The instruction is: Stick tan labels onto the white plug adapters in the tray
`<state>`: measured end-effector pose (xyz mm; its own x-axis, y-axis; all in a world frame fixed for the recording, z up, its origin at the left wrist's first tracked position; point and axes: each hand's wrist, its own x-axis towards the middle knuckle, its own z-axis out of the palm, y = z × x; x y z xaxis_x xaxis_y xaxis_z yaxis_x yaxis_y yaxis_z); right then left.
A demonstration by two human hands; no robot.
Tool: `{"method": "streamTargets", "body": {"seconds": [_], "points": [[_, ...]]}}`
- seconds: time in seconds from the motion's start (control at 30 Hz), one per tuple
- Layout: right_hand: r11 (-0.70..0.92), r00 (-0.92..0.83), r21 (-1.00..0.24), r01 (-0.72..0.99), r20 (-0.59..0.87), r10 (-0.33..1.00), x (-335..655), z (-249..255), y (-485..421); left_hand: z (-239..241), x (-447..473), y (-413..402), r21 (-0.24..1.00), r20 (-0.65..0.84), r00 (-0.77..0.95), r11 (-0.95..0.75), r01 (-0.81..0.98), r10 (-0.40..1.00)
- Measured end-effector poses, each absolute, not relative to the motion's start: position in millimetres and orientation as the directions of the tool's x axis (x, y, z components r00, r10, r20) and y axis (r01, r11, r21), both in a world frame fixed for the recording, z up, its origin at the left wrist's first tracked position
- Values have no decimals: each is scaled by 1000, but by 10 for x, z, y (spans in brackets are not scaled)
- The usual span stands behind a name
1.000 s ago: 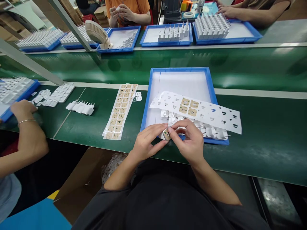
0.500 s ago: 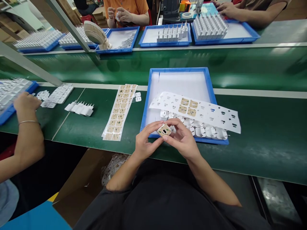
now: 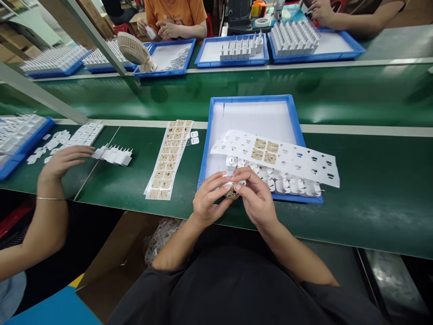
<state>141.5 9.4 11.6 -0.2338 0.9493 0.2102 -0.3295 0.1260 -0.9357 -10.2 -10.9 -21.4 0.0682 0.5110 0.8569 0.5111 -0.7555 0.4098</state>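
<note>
Tan-faced piece (image 3: 232, 194) partly hidden by hands (image 3: 259, 201); far-left tray (image 3: 20, 152) cut off.

The one camera over there is worn on the worker's head, facing forward and steeply down, past a black cloth shirt (image 3: 237, 280) at the bottom. Near it, just below mid-view, are the bare left hand (image 3: 207, 201) and bare right hand (image 3: 259, 198); a blue-rimmed rectangular tray (image 3: 250, 98) lies beyond, and, farther off across a glossy green strip (image 3: 189, 97), a co-worker's orange short-sleeved shirt (image 3: 193, 14) meets the top edge.
</note>
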Motion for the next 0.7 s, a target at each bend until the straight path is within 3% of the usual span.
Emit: {"method": "streamTargets", "body": {"seconds": [0.13,0.3,0.4,0.53,0.7], "points": [[121,-252,-943,-310,203,946,1450,98,108,-233,-104,-106,424,863,50,-773,472,503],[85,-366,-948,-305,199,909,1550,58,159,-281,-67,-134,640,758,-94,-710,294,645],[81,-395,-947,-311,206,895,1567,72,154,-302,-31,-147,685,727,-141,-695,219,672],[149,-367,-962,-228,227,902,1505,104,105,-319,-5,-141,660,742,-129,-684,310,658],[152,-276,-956,-250,221,935,1409,116,73,-285,-6,-116,495,837,-46,-717,491,546]]}}
